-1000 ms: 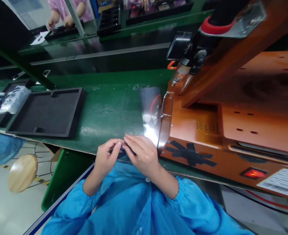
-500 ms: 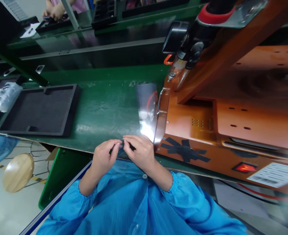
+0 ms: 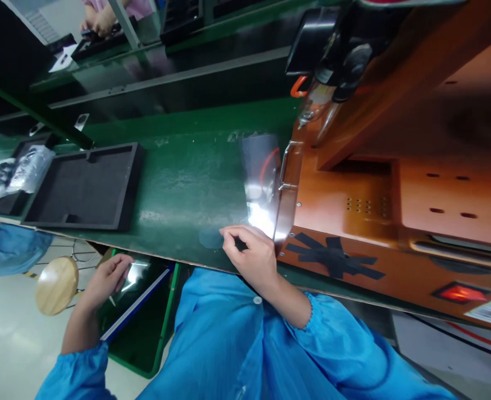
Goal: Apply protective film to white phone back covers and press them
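Observation:
My right hand (image 3: 251, 255) is closed in a pinch above the front edge of the green bench (image 3: 182, 189). At its fingertips is a small, clear, round-cornered film (image 3: 210, 238), faint against the green. My left hand (image 3: 110, 276) is off to the left, over the green bin (image 3: 162, 339) below the bench edge. Its thumb and fingers are pressed together; a bright glossy patch shows beside them, and I cannot tell whether it is held or lies in the bin. A larger clear sheet (image 3: 259, 166) lies on the bench beyond my right hand.
An orange machine (image 3: 337, 222) with a metal handle and lit red switch stands on the right. At left are a black foam tray (image 3: 89, 186) and bagged parts (image 3: 30, 169). A wooden stool (image 3: 57, 285) is on the floor. Another person's hands (image 3: 99, 23) work across the bench.
My hands, together at the bench edge before, are now apart. The left has moved left and down over the bin; the right stays near the edge, with the clear film now visible.

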